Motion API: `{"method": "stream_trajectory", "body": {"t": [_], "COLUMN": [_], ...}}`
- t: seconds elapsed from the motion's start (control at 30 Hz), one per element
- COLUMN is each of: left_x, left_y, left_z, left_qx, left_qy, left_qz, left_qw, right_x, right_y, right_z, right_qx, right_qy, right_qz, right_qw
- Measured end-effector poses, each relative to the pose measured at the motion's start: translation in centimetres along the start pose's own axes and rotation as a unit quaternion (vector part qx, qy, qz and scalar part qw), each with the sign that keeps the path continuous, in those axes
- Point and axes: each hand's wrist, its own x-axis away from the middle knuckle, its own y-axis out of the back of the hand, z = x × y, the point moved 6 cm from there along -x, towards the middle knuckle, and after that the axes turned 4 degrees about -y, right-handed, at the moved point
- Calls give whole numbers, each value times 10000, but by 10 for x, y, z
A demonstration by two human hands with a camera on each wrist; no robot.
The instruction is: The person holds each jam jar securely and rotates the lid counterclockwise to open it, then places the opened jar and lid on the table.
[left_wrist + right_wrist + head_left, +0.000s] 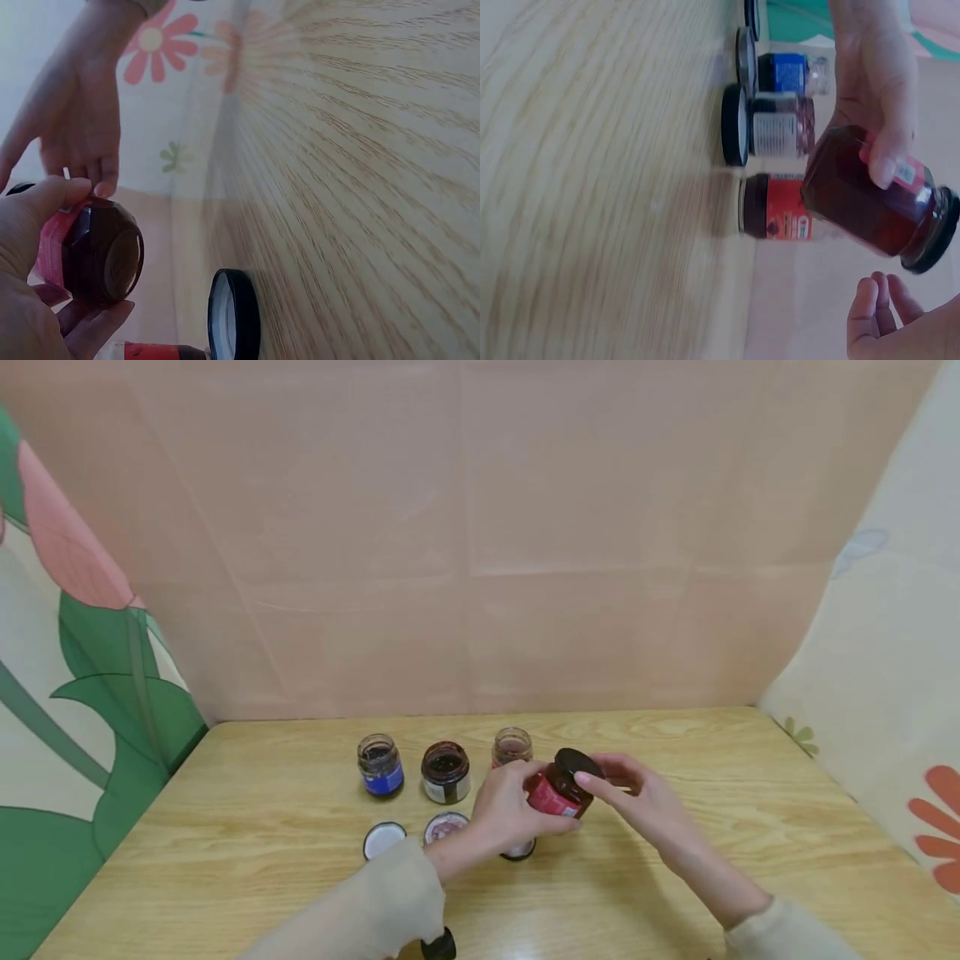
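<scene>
My left hand (pixel 501 810) grips a dark glass jar (pixel 553 797) by its pink-red label and holds it tilted above the table. A black lid (pixel 577 762) sits on the jar. My right hand (pixel 651 806) is beside the lid with its thumb and fingers spread around that end. In the right wrist view, the fingers (pixel 881 300) appear slightly apart from the lid. The left wrist view shows the jar's base (pixel 120 259) facing the camera, with the left thumb and fingers around its body.
Behind the hands stand lidless jars: one blue-labelled (pixel 382 777), one white-labelled (pixel 446 775), one red-labelled (pixel 787 206). Nearer lie a white-lined lid (pixel 385 838), a stained lid (pixel 444 825) and a third lid (pixel 519 850), partly hidden by the left hand. A pink-beige backdrop (pixel 465 543) rises behind the table.
</scene>
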Motion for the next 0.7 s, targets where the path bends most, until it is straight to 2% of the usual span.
{"method": "stream_trajectory", "body": {"t": [0.2,0.33,0.47,0.6,0.7], "left_x": [5,7,10,11,12], "left_y": [9,13,18,21,20], "left_z": [-2,-3,-3,1,4], "left_qx": [-405,-689,-874,-679,-338], "left_qy": [-248,-221,-173,-2,110], "left_qz": [-70,-180,-276,-280,-217], "left_qw": [9988,9972,9956,9973,9991], "right_x": [0,0,0,0,1], "right_y": [-15,-23,-26,-28,-29], "right_z": [5,6,9,13,16], "right_qx": [-437,-759,-852,-866,-1014], "right_qy": [-157,-232,-149,84,413], "right_qz": [-161,-425,-731,-813,-580], "right_qw": [9988,9959,9936,9929,9923]}}
